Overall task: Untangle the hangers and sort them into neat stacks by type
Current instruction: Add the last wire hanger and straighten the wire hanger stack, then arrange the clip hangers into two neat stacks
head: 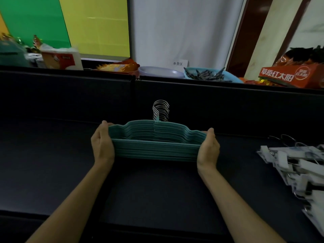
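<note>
We have the grip set at both ends of the bundle: our left hand (103, 144) cups the left shoulder of the teal hangers (156, 142), thumb over the top edge and fingers curled round behind, and our right hand (208, 148) does the same at the right shoulder, so both are clamped on the one stack with nothing else in either palm. The stack runs left to right between the two hands, its long axis roughly level and square to our forearms, and it is held out in front of us over the middle of the dark bench (157, 186); we cannot tell whether its lower bars touch the surface or hang just above it. The metal hooks (161, 110) stand together at the centre, pointing up and away from us toward the black divider wall (87, 95). Neither hand is nearer than the other, so we judge the coming move, setting the stack down, to be a shared, even one. Bare bench lies under and to the left of the stack. To the right, well apart, sits the heap of white clip hangers (296, 165), looking not yet squared up. Beyond the divider are a blue basket (206, 74) and an orange carton (287, 76).
</note>
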The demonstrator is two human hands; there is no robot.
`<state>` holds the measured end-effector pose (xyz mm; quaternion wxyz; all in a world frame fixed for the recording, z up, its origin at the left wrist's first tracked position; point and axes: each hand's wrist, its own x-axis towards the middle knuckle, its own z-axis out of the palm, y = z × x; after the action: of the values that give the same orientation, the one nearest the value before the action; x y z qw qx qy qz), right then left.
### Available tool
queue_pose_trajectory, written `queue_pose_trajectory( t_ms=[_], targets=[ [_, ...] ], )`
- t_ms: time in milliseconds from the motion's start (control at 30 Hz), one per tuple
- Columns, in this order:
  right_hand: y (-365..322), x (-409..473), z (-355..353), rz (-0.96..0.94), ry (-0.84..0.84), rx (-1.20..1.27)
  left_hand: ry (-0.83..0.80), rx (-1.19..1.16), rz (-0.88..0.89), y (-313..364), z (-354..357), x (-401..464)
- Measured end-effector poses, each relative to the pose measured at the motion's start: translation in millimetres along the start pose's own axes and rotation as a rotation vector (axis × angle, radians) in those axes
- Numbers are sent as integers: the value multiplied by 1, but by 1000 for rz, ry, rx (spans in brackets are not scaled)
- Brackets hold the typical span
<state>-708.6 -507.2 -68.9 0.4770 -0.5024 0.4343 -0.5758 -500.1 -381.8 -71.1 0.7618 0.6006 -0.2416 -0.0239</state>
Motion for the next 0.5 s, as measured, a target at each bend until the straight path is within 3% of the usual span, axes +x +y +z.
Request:
queue_pose_trajectory(
  t_ms=[300, 500],
  targets=[
    [-5, -4, -16, -90, -80, -134, -53, 83, 65, 5, -14, 6],
    [-42, -8, -73, -391, -180, -609, -140, 505, 566, 44, -1, 10]
  ],
)
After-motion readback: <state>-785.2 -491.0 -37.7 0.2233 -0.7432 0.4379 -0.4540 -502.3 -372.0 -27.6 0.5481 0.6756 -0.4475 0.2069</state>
